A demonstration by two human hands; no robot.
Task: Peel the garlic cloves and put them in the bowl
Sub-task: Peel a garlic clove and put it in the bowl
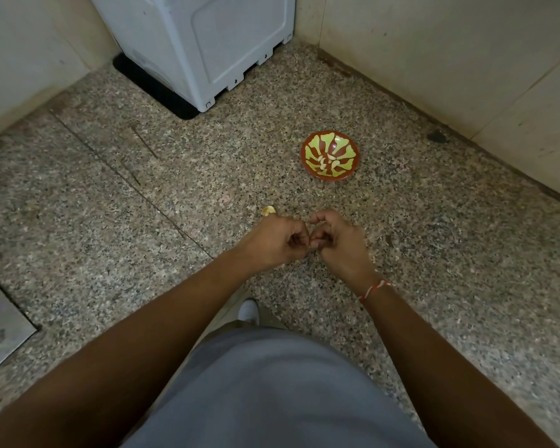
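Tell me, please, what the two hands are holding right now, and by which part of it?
Both hands, left hand and right hand, curl their fingertips together around something small between them, presumably a garlic clove. It is almost fully hidden, so the part gripped cannot be told.

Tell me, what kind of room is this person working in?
Probably a home kitchen or utility corner, on a speckled stone counter or floor. Tiled walls meet behind, a white plastic appliance stands there, and a steel sink edge shows at left.
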